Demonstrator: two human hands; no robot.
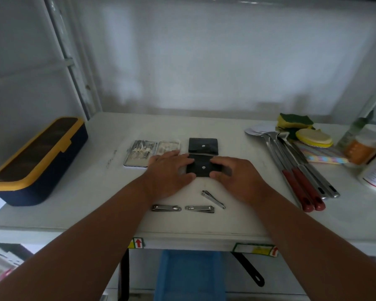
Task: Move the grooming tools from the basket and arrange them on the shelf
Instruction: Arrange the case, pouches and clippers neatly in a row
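A black snap pouch (202, 168) lies mid-shelf between both hands. My left hand (168, 173) holds its left edge, my right hand (238, 175) its right edge, thumbs at the near side. A second black pouch (203, 146) sits just behind it. An open manicure case (139, 154) with metal tools lies behind my left hand, a pale pad in its other half (168, 147). Three nail clippers lie in front: left (165, 207), middle (200, 209), and an angled one (213, 199).
A navy box with a yellow-rimmed lid (35, 161) stands at the left of the white shelf (109, 192). Spoons and red-handled cutlery (300, 168), sponges (295, 122) and bottles (365, 146) crowd the right. A blue basket (189, 276) sits below the shelf.
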